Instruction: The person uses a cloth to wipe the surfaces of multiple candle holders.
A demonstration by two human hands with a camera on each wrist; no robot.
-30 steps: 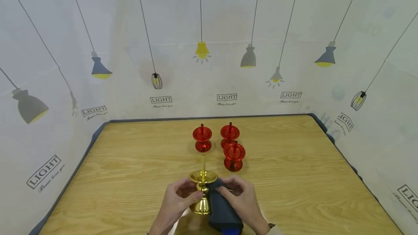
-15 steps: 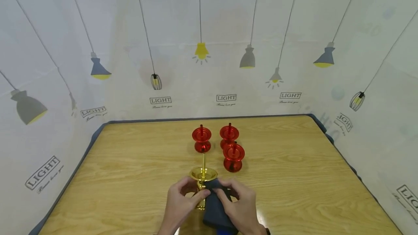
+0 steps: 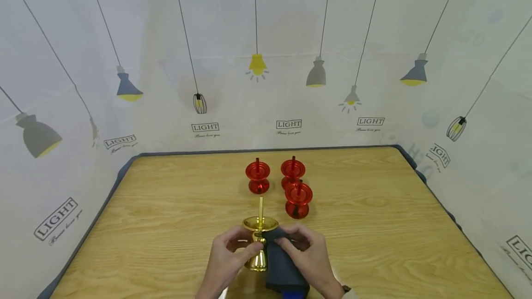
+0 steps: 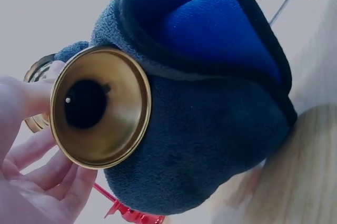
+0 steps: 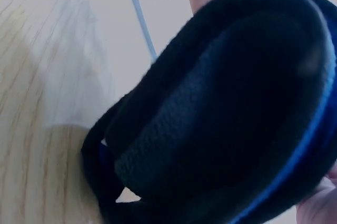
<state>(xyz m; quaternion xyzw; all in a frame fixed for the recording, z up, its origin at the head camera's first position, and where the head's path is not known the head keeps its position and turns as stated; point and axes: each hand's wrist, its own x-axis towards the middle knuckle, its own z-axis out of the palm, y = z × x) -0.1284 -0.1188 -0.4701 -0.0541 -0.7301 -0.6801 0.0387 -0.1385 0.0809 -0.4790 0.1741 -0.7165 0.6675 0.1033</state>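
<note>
In the head view my left hand [image 3: 227, 254] grips a shiny gold candlestick [image 3: 258, 262] by its narrow stem, thumb in front. The candlestick stands roughly upright, with a thin spike rising from its dish. My right hand [image 3: 309, 255] pinches a dark blue cloth [image 3: 287, 269] and holds it against the right side of the stem, just under the dish. The left wrist view shows the candlestick's hollow base [image 4: 129, 121] beside the cloth [image 4: 195, 129], whose other face is bright blue. Folded cloth [image 5: 174, 113] fills most of the right wrist view and hides much of the right hand.
Beyond the hands, three red candlesticks stand on the wooden table [image 3: 166, 206]: one at left [image 3: 258, 185], one at back right [image 3: 293, 168], and one nearer at right [image 3: 297, 210]. A pale curtain [image 3: 232, 26] printed with lamps surrounds the table's back and sides.
Half a second ago the cloth lay further left across the gold stem and base. It has shifted back right, uncovering more of the base; both hands keep their holds.
</note>
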